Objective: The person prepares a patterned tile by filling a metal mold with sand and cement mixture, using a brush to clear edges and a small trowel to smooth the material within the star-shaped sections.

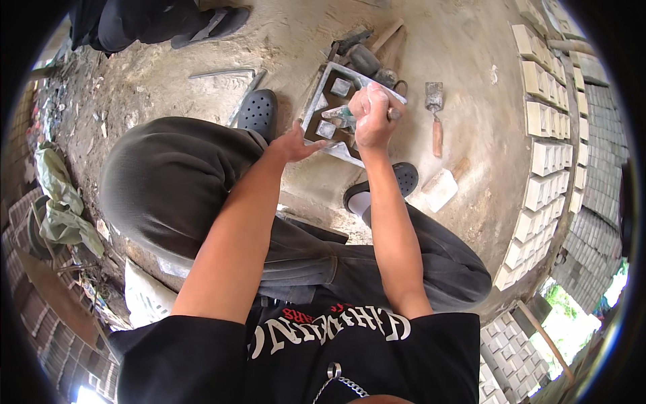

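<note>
A square metal mould (323, 97) with a dark filling and several pale inset shapes lies on the dusty ground between my feet. My left hand (295, 143) rests open against the mould's near left edge, fingers spread. My right hand (371, 116) is closed around a small tool handle, held over the mould's right side. The tool's working end is hidden under my fist. I am squatting, with dark trousers and dark perforated clogs (257, 111).
A trowel (435, 114) with a wooden handle lies right of the mould. A hammer and other tools (367, 54) sit behind it. A pale block (441, 188) lies near my right foot. Rows of pale cast blocks (545, 121) line the right side. Another person's legs (148, 23) are at the upper left.
</note>
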Demonstrator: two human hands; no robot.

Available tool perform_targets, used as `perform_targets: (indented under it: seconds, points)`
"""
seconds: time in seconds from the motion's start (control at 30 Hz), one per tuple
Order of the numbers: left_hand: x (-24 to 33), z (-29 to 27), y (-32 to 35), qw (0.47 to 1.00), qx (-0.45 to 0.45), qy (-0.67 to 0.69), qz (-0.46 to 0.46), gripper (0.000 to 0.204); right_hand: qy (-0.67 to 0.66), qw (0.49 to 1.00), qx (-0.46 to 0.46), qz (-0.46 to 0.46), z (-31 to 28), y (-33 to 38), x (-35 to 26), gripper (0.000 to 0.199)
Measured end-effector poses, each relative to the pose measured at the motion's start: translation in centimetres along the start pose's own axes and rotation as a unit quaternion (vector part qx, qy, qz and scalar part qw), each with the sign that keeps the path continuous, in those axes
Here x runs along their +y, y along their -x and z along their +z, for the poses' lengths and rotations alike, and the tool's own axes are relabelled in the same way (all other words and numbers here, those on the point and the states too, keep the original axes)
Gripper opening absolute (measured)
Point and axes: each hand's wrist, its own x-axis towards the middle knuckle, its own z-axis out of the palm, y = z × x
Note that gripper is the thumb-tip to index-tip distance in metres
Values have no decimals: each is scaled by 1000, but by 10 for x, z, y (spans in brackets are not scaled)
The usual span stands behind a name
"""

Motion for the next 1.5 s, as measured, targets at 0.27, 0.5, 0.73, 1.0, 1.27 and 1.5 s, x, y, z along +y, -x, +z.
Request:
perform_targets:
  seconds: [0.27, 0.5, 0.73, 1.0, 1.27, 1.5]
  points:
    - [11, -18, -9, 976, -122, -179, 1, 133, 74, 991, -82, 77, -38, -8, 85, 38]
    - [2, -9, -19, 961, -160, -225, 0, 139, 163, 983, -84, -32, -38, -8, 95, 32]
    - [-9, -13, -20, 958, -147, -248, 2, 139, 86, 996, -32, 20, -26, -14, 68, 39]
    - [12, -27, -4, 957, -145, -251, -22, 136, 41, 999, -21, -18, -33, 14, 74, 36]
    - [20, -31, -4, 944, -180, -277, -10, 139, 43, 994, -100, 14, -48, -30, 93, 41]
    - [13, -28, -6, 949, -171, -264, -11, 135, 49, 983, 179, 11, -16, -20, 27, 50]
